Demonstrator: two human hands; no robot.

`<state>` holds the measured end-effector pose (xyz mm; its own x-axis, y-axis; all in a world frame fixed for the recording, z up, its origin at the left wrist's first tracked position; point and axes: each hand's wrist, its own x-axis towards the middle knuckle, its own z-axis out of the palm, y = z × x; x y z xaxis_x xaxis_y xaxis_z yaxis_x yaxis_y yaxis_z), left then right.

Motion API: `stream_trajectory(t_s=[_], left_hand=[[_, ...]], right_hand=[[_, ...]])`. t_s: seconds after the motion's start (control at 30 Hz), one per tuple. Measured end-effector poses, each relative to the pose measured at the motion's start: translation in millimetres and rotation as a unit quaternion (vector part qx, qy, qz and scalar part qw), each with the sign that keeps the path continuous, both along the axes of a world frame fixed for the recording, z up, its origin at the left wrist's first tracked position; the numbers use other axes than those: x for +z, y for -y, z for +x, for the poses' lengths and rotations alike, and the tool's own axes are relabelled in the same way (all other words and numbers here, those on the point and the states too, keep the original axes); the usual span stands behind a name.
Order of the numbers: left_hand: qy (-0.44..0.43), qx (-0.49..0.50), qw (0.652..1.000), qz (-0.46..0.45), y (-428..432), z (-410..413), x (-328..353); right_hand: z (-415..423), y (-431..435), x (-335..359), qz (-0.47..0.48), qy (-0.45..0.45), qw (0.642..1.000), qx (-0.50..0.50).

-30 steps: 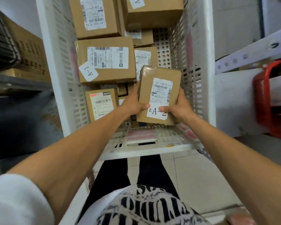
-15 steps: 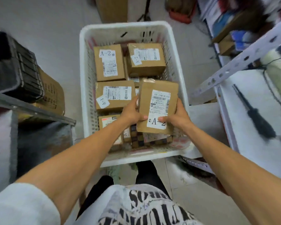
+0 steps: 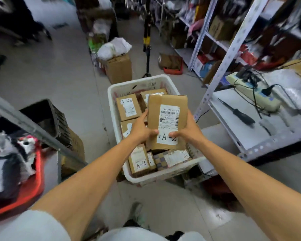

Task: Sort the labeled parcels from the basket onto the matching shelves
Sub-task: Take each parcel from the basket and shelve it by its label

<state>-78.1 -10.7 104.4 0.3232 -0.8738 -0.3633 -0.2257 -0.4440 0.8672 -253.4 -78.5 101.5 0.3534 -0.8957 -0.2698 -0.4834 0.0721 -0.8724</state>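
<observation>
- Head view, grip: the left hand and right hand hold one brown parcel between them above the white basket. Fingers curl round its lower side edges and both thumbs press on the front by the "A-2" sticker.
- Head view, reading: the right thumb partly covers the "2", so sliding it aside lets the code be checked before walking.
- Head view, destination: a metal shelf stands just right of the basket, bearing a screwdriver and a power strip. No shelf tag is legible, so whether it is A-2 cannot be told; find the tag first.
- Head view, carrying: a two-handed hold with the label facing up seems wise, since the box looks rigid and light.
- Head view, remainder: other parcels, some marked A-2, lie in the basket, so the sorting looks far from finished.
</observation>
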Motion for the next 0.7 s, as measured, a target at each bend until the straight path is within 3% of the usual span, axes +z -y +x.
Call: stream_trajectory(t_s=[0.3,0.47,0.7], left_hand=[[0.013,0.019,0.999,-0.047,-88,-62,41],[0.017,0.021,0.999,-0.024,-140,-134,30],[0.043,-0.056,0.997,0.015,-171,-235,23]], right_hand=[[-61,-84,38,-0.048,0.025,0.999,0.006],[-132,-141,28,-0.054,-0.006,0.999,0.002],[-238,-206,22,-0.053,-0.033,0.994,-0.09]])
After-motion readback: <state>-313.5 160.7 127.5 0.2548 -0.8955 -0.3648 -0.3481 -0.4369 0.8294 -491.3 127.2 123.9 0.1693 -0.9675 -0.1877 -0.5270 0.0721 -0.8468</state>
